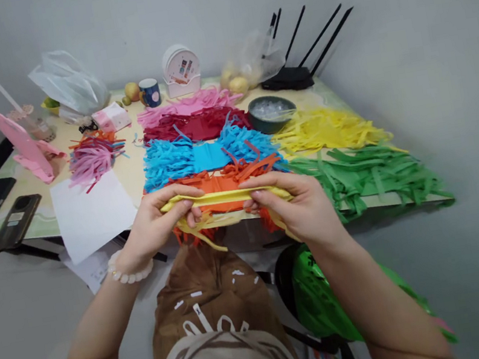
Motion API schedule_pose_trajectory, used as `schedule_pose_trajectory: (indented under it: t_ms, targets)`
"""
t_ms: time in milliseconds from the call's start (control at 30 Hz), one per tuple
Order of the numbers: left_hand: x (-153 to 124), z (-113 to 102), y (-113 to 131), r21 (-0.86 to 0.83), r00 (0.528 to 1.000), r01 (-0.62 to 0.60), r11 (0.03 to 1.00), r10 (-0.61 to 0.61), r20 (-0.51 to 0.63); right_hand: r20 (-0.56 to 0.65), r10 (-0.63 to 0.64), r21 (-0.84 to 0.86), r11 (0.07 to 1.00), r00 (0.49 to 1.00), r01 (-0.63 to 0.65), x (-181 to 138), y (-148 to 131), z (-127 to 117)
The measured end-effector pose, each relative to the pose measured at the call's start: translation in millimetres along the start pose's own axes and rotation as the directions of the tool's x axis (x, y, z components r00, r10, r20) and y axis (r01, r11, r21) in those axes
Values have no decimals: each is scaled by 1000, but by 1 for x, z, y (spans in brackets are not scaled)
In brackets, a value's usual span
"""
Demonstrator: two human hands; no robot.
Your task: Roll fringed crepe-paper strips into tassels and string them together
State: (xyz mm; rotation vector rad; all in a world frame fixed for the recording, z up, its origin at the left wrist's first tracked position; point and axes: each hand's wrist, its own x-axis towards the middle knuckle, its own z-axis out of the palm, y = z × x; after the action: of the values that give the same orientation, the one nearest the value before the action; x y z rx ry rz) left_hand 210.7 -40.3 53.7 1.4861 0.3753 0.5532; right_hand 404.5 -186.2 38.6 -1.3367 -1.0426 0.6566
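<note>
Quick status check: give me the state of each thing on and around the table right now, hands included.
left hand: gripping the yellow fringed strip
right hand: gripping the same strip
yellow fringed strip: held stretched flat between both hands
orange fringe: lying flat, behind the strip
blue fringe: lying flat
green fringe: lying at table edge
bowl: upright
mug: upright
phones: face up, screens dark

1. Black router (291,77) with raised antennas, far right on table (132,173).
2. Dark bowl (272,113) beside yellow fringe pile (332,130).
3. Blue mug (150,91) near back wall.
4. Two phones (6,212) at left edge.
</note>
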Motion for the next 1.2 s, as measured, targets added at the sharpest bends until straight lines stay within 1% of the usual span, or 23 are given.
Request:
schedule_pose_trajectory:
  t_ms: [133,200,267,333,433,500,567,633,733,767,800,833,867,933,1000,1067,1200]
  targets:
    - [1,0,-5,-142,1000,1,990,-4,-20,-9,-39,91,995,999,40,1,9,1]
    - [2,-1,-6,-171,1000,5,985,-11,-30,1,-72,96,993,997,72,1,11,0]
    - [1,-1,-6,-158,1000,2,987,-4,-16,18,-86,77,993,996,85,1,12,0]
    - [0,0,-6,-92,1000,-20,996,19,-10,22,-79,36,996,997,78,0,12,-1]
    - [-2,3,-5,99,996,-55,994,62,-69,19,-78,-69,994,997,79,-2,10,0]
    - [-2,5,-6,258,986,-79,963,113,-120,4,-97,-153,984,995,97,-3,6,2]
    - [-3,4,-7,400,976,-112,910,177,-130,-18,-117,-242,964,993,109,-5,1,4]
    - [-3,2,-7,499,970,-149,854,225,-96,-23,-143,-362,924,989,125,-7,-3,6]
    - [-3,-3,-7,601,973,-189,777,230,8,11,-204,-526,831,979,179,-7,-6,5]
    - [-2,-4,-7,623,975,-191,758,222,28,23,-212,-549,814,977,189,-6,-6,5]
    - [-2,-4,-6,629,978,-183,755,205,39,28,-205,-545,817,978,187,-6,-5,4]
    - [-3,-5,-6,605,982,-170,778,183,40,26,-181,-513,841,983,168,-5,-4,4]
    - [-3,-5,-6,549,988,-147,823,152,35,19,-140,-451,882,990,134,-4,-2,4]
    - [-4,-4,-7,362,997,-77,929,72,26,13,-40,-250,967,999,42,-3,1,5]
    - [-5,-2,-8,173,1000,-6,985,2,21,20,34,-53,998,999,-33,-3,3,6]
    - [-5,-2,-10,66,999,43,997,-43,6,27,51,60,997,998,-53,-3,6,7]
    - [-3,-3,-15,-94,996,92,991,-93,-2,41,47,195,979,998,-54,-1,14,5]
